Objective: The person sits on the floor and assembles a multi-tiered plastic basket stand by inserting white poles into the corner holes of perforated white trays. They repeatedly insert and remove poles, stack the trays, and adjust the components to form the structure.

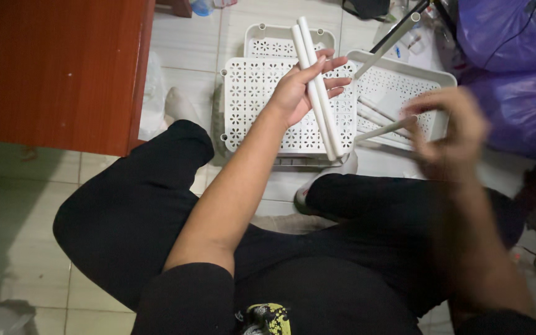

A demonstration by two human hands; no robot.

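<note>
Holding two white tubes (316, 87) near mid-length in my loosely curled left hand (302, 90) above the perforated tray (249, 105), I am judging them light, stiff and slippery, while my blurred right hand (448, 133) is pinching another thin rod (383, 130).

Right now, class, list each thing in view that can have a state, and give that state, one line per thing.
Left hand: palm up, fingers curled around two white plastic tubes.
Two white plastic tubes: side by side, held above the trays.
Right hand: blurred, grips a thin white rod.
White perforated plastic tray: flat on another tray.
Second white perforated tray: tilted, rods inside.
Purple plastic bag: full, bulging.
</note>
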